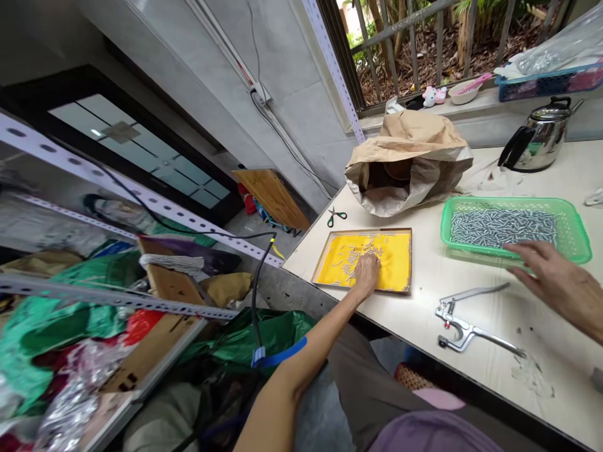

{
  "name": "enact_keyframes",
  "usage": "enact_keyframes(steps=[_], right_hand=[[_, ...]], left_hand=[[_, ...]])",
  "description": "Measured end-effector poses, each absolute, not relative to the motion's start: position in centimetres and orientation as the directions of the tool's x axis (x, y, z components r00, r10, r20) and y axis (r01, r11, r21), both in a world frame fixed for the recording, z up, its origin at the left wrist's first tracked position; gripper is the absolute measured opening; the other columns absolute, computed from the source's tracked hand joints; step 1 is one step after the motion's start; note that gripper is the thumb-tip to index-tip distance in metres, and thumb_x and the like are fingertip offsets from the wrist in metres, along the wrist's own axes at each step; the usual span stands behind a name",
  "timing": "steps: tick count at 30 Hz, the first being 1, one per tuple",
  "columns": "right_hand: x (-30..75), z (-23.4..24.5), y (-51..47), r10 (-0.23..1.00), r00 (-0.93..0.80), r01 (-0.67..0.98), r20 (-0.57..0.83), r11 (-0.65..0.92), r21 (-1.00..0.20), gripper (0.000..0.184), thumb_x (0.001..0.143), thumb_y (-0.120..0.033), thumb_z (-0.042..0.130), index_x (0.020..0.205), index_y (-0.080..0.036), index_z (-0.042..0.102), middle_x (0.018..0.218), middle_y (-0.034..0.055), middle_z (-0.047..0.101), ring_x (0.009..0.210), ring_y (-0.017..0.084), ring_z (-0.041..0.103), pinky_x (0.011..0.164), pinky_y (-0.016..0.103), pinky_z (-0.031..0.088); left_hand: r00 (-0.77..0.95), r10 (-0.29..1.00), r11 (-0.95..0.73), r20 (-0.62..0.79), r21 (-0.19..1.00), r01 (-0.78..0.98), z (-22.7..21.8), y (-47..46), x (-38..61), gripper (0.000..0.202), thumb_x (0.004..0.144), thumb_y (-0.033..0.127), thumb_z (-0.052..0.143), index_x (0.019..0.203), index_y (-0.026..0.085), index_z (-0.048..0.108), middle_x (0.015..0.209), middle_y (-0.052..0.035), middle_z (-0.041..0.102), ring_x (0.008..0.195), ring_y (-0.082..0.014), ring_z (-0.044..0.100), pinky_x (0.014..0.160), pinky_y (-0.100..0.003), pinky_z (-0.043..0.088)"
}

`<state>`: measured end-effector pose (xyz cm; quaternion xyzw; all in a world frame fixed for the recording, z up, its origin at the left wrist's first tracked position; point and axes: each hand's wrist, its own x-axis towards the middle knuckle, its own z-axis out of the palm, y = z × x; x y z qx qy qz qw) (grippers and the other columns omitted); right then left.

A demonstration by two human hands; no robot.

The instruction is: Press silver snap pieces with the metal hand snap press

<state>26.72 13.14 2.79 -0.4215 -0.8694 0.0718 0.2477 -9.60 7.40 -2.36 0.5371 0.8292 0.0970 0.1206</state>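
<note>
My left hand reaches into a shallow yellow-lined tray on the white table, fingers bunched down on small metal pins scattered there. Whether it grips any pins is hidden. My right hand lies flat with its fingers spread, fingertips at the front rim of a green plastic basket that holds several small silver pins. Between my hands lies a metal plier-like hand press, untouched.
A crumpled brown paper bag stands behind the tray, green-handled scissors to its left. A steel kettle sits at the back right. Left of the table, metal shelving holds bags and clutter. The table edge runs diagonally.
</note>
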Motion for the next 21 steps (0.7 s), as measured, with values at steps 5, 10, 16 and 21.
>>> enact_keyframes(steps=[5, 10, 16, 21], right_hand=[[25.9, -0.4, 6.8, 0.732, -0.661, 0.515, 0.167, 0.604, -0.609, 0.032, 0.096, -0.043, 0.035, 0.1, -0.03, 0.064, 0.098, 0.0078, 0.066, 0.081, 0.024, 0.068, 0.065, 0.035, 0.058], [27.0, -3.0, 4.6, 0.724, -0.684, 0.492, 0.087, 0.546, -0.678, 0.032, 0.096, -0.044, 0.038, 0.099, -0.029, 0.066, 0.093, 0.0059, 0.067, 0.08, 0.022, 0.068, 0.066, 0.034, 0.058], [22.3, 0.4, 6.6, 0.793, -0.573, 0.369, 0.208, 0.476, -0.799, 0.035, 0.095, -0.044, 0.039, 0.097, -0.024, 0.067, 0.092, 0.0081, 0.069, 0.082, 0.022, 0.067, 0.07, 0.036, 0.056], [12.8, 1.5, 9.4, 0.878, -0.472, 0.159, 0.08, 0.174, -0.972, 0.035, 0.083, -0.051, 0.055, 0.092, -0.018, 0.064, 0.082, 0.0064, 0.07, 0.072, 0.02, 0.066, 0.062, 0.033, 0.054]], left_hand=[[-0.36, 0.927, 0.372, -0.101, 0.36, 0.856, -1.8, 7.5, -10.2, 0.013, 0.081, 0.011, 0.057, 0.078, 0.014, 0.069, 0.09, -0.0107, 0.067, 0.095, -0.0233, 0.06, 0.082, -0.032, 0.044], [-0.377, 0.919, 0.385, -0.119, 0.486, 0.785, -0.5, 7.4, -10.3, 0.017, 0.081, 0.014, 0.056, 0.068, 0.014, 0.067, 0.074, -0.0057, 0.065, 0.079, -0.0183, 0.062, 0.075, -0.028, 0.045], [-0.358, 0.891, 0.407, -0.28, 0.842, 0.354, 0.7, 6.1, -7.9, 0.027, 0.082, 0.036, 0.059, 0.079, 0.011, 0.068, 0.07, -0.0029, 0.063, 0.057, -0.0089, 0.053, 0.055, -0.02, 0.044], [-0.407, 0.901, 0.222, -0.148, 0.965, 0.141, 1.0, 4.2, -4.5, 0.039, 0.075, 0.048, 0.067, 0.085, 0.011, 0.071, 0.076, -0.0039, 0.064, 0.063, -0.0093, 0.054, 0.056, -0.02, 0.047]])
